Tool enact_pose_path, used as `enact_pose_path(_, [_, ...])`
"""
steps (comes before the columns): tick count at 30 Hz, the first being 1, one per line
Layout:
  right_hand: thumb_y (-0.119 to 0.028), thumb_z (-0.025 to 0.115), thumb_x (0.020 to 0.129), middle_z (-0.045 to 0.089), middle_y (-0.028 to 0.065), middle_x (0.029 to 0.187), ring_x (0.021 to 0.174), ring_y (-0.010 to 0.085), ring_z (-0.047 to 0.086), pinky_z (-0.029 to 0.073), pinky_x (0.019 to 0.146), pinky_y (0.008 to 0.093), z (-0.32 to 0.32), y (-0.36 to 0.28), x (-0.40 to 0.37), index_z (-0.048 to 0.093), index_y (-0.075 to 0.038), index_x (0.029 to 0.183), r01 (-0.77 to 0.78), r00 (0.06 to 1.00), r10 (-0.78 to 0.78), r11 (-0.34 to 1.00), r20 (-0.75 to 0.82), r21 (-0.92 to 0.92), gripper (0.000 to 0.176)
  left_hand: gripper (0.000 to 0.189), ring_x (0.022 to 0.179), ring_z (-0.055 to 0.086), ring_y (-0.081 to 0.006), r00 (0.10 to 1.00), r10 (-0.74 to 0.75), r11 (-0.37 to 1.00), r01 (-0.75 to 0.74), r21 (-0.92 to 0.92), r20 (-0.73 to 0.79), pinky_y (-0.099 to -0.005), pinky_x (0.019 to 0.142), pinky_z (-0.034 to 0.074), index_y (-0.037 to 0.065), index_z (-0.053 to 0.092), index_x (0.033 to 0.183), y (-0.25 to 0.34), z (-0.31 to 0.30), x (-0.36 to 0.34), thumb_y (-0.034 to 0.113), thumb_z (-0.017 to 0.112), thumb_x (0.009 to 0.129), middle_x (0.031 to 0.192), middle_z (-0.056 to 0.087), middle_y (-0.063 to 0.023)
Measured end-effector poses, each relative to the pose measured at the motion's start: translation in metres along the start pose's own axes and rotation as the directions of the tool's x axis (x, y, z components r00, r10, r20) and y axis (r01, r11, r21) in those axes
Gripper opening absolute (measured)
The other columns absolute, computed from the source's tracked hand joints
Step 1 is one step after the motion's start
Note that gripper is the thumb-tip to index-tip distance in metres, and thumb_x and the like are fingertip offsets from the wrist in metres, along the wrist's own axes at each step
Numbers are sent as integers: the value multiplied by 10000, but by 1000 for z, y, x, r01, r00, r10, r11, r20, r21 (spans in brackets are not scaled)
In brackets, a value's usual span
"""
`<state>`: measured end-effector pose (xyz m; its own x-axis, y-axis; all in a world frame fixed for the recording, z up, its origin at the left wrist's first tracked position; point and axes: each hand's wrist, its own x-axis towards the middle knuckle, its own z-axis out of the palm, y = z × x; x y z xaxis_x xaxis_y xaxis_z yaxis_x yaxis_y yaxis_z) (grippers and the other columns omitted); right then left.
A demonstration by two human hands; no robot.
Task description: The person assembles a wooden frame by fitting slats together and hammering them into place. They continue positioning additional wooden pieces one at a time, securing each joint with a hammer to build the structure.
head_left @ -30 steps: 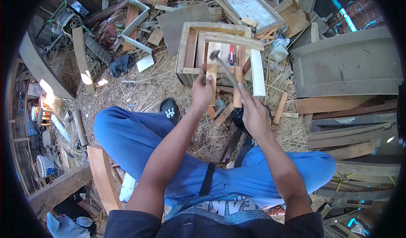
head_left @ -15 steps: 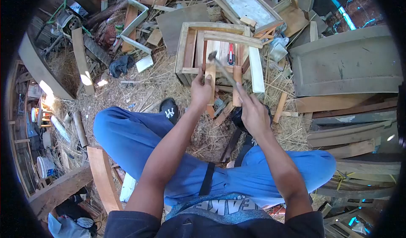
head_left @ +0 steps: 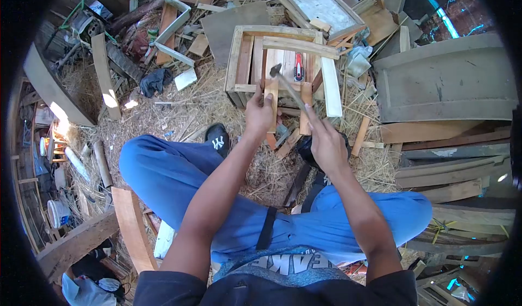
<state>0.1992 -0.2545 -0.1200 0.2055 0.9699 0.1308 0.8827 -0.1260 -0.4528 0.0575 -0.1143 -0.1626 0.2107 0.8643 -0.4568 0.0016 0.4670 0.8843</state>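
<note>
My right hand grips a hammer by its handle, the dark head over the top end of a narrow wooden strip. That strip is pinched in my left hand, upright against the front of a wooden box frame. A second wooden strip hangs at the frame's front, beside the hammer handle. Inside the frame, a red and black hand tool lies on pale boards. One loose bar crosses the frame's top, and a white-faced board leans at its right side.
Straw and wood offcuts cover the ground around my legs. Large grey panels and stacked boards stand at the right. A framed panel lies behind the box frame. At the left are a curved plank and dark cloth.
</note>
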Motion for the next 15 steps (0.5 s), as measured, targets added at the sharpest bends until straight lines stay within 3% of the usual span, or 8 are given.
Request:
enact_pose_path(2, [8, 569, 909, 650, 185, 1010, 714, 406, 688, 577, 655, 517, 2, -1, -6, 415, -271, 1565, 21, 999, -17, 996, -52, 83, 730, 428, 521, 617, -181, 1000, -3, 999, 2, -36, -16, -336, 454, 521, 14, 492, 1463, -11, -4, -1, 178, 541, 1071, 788, 663, -103])
enact_pose_path(4, [-9, 566, 924, 653, 184, 1024, 721, 408, 689, 576, 657, 519, 6, 3, -8, 417, -282, 1564, 66, 995, -63, 997, -78, 35, 712, 565, 482, 599, -172, 1000, -16, 999, 16, 42, 19, -336, 439, 503, 128, 325, 1604, -10, -4, 4, 179, 516, 1075, 676, 639, -84])
enact_pose_path(5, [-14, 569, 930, 657, 169, 1028, 712, 407, 687, 576, 651, 516, 6, 4, -6, 415, -285, 1564, -12, 996, 22, 994, 90, -106, 707, 535, 484, 600, -169, 1000, -18, 999, 17, 29, 22, -336, 443, 504, 108, 357, 1582, -8, -4, 3, 181, 514, 1076, 676, 640, -80])
enact_pose_path(6, [-14, 569, 930, 657, 169, 1028, 712, 407, 687, 576, 651, 516, 5, 4, -7, 415, -285, 1564, -16, 996, 25, 994, 82, -106, 707, 535, 484, 600, -169, 1000, -13, 999, 12, 33, 27, -336, 443, 504, 108, 357, 1582, -11, -3, 4, 181, 514, 1076, 676, 640, -80])
enact_pose_path(9, [6, 556, 918, 663, 184, 1042, 709, 427, 691, 574, 638, 527, 5, -1, -6, 400, -301, 1569, 105, 985, -85, 986, -148, 129, 737, 479, 494, 616, -173, 997, 79, 997, -79, -17, 7, -344, 443, 506, 88, 431, 1533, -18, -4, 4, 182, 524, 1073, 684, 650, -81])
enact_pose_path(12, [-16, 580, 927, 667, 196, 1033, 724, 424, 695, 576, 642, 521, 4, 0, -9, 445, -256, 1550, -1, 999, 4, 997, 49, -75, 680, 485, 505, 624, -173, 1000, 7, 997, -6, 81, -8, -339, 456, 516, 87, 444, 1531, -8, -4, 1, 176, 543, 1065, 708, 668, -94])
enact_pose_path(13, [-2, 586, 919, 665, 196, 1004, 724, 416, 697, 578, 638, 511, 11, 3, -7, 459, -242, 1543, -64, 995, 70, 994, 67, -87, 680, 468, 515, 633, -172, 999, -49, 998, 49, 34, -2, -332, 467, 526, 72, 473, 1509, 1, -4, -3, 181, 552, 1061, 722, 681, -103])
enact_pose_path(15, [11, 573, 911, 668, 202, 1029, 729, 418, 699, 580, 646, 513, 8, 7, -2, 445, -249, 1550, -13, 999, 13, 1000, -29, -11, 701, 457, 516, 634, -172, 1000, 13, 1000, -13, 19, -23, -331, 468, 528, 67, 482, 1497, -3, 0, 4, 181, 553, 1060, 724, 681, -99])
